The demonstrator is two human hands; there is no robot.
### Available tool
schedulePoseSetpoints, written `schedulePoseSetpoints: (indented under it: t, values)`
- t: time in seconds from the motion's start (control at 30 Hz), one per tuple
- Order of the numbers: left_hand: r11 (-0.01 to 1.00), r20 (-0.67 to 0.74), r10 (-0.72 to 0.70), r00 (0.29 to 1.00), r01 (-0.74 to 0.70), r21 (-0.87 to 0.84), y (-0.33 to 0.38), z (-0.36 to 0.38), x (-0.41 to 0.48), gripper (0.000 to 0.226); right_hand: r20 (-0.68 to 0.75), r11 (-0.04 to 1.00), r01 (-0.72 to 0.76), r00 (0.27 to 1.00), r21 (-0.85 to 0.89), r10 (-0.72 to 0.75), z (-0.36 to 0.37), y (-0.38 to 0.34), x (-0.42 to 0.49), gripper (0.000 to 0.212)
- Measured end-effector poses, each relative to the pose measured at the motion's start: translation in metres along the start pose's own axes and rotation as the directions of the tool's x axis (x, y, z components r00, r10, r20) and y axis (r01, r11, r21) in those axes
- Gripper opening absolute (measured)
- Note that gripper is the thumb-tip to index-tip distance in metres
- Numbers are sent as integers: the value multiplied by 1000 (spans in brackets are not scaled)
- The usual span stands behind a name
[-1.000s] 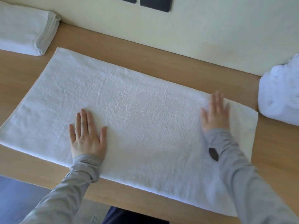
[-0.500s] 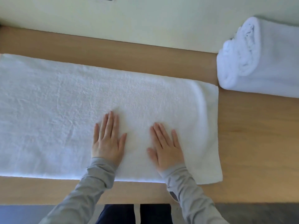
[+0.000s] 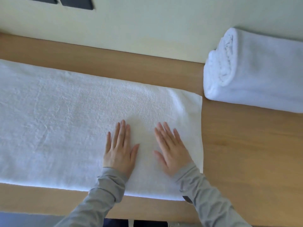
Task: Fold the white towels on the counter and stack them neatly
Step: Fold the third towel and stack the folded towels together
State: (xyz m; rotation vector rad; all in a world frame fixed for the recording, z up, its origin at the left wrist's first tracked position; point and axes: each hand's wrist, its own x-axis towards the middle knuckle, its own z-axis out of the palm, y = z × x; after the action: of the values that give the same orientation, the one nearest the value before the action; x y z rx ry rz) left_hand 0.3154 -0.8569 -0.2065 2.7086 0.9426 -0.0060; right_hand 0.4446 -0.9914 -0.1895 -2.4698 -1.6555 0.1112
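A long white towel lies flat on the wooden counter, running off the left edge of the view. My left hand rests palm down on its right part, fingers straight and close together. My right hand lies flat beside it, near the towel's right end, fingers slightly spread. Neither hand holds any cloth. Grey sleeves cover both wrists.
A bundle of white towels sits at the back right against the pale wall. Two dark wall plates show at the top left. The counter's front edge runs along the bottom, with floor and dark trousers below it.
A second ago my hands lay far apart on the towel. They have come together near its right end. The view has swung right, so the stack at the far left has left the view.
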Motion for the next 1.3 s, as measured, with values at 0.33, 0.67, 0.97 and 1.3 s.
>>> schedulePoseSetpoints:
  t: [0.33, 0.67, 0.97, 1.3]
  values:
    - [997, -36, -35, 999, 38, 74, 12, 23, 6, 66, 212, 996, 2, 977, -89, 17, 2, 130, 79, 62]
    - [996, -40, -42, 998, 45, 83, 12, 22, 6, 65, 33, 941, -339, 940, -19, 339, -21, 154, 111, 29]
    - [995, -55, -38, 998, 43, 89, 11, 24, 6, 64, 142, 891, -249, 936, -380, 322, -34, 146, 124, 42]
    - [994, -59, -45, 997, 50, 92, 14, 22, 6, 65, -17, 954, -223, 974, -199, 224, -27, 84, 77, 59]
